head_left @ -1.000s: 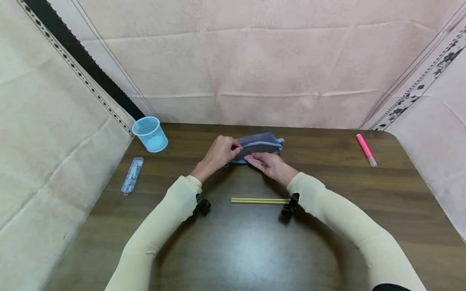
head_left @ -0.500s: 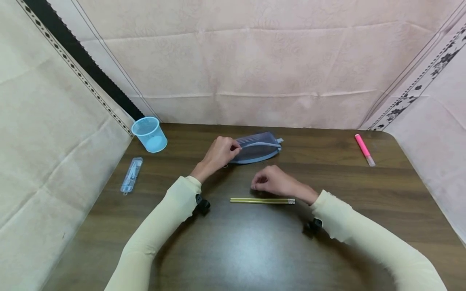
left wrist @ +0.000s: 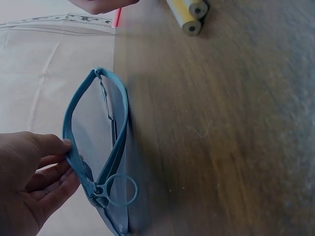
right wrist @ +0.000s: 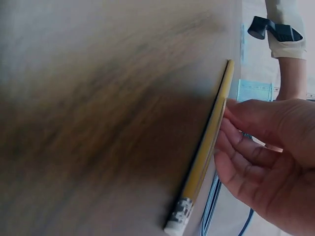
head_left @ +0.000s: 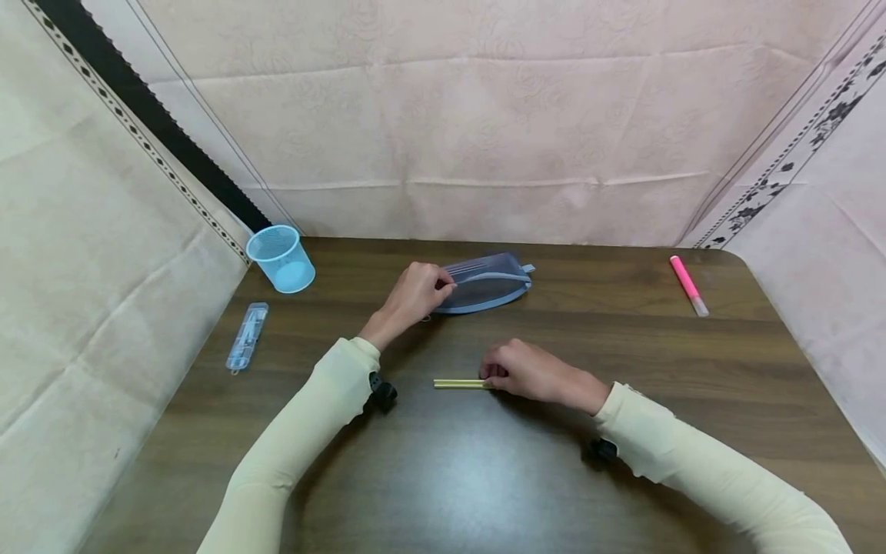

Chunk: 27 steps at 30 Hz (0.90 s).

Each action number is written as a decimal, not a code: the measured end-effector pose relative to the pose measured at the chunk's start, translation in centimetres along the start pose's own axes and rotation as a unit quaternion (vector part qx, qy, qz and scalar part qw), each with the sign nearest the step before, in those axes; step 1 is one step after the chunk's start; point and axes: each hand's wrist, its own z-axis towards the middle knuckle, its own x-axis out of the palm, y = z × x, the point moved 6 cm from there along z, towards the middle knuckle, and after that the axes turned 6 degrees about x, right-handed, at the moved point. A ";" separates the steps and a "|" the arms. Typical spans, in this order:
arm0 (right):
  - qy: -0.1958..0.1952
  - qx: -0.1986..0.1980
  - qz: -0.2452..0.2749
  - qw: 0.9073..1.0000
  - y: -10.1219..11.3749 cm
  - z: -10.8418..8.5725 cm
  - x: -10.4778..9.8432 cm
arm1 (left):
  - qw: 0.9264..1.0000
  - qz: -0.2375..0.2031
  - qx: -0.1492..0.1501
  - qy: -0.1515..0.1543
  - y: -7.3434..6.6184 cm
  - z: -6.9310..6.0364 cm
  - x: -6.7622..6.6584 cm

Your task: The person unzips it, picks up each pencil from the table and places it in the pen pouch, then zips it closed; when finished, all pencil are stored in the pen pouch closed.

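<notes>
Lowered to the pencils point(head_left: 458, 382), the right hand point(head_left: 524, 371) bends its fingers point(right wrist: 251, 147), grip unclear; the left hand point(head_left: 418, 292) pinches a pouch point(head_left: 487, 291).

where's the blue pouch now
In the head view, the blue pouch lies near the far edge of the table, right of the left hand holding it, beyond the yellow pencils.
</notes>
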 end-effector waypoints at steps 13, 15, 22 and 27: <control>-0.027 -0.006 -0.084 0.996 0.5 -0.2 -0.1 | 1.000 -0.004 0.001 0.009 -0.1 0.3 -0.2; -0.032 -0.013 -0.105 0.994 0.5 -0.2 -0.1 | 1.000 -0.004 -0.001 0.011 0.0 0.3 -0.2; -0.049 -0.055 -0.133 0.988 0.1 -0.2 -0.8 | 1.000 -0.003 -0.002 0.010 0.1 0.2 -0.1; -0.043 -0.063 -0.042 0.996 0.1 -0.2 -2.3 | 1.000 -0.002 -0.002 0.012 0.2 0.1 0.0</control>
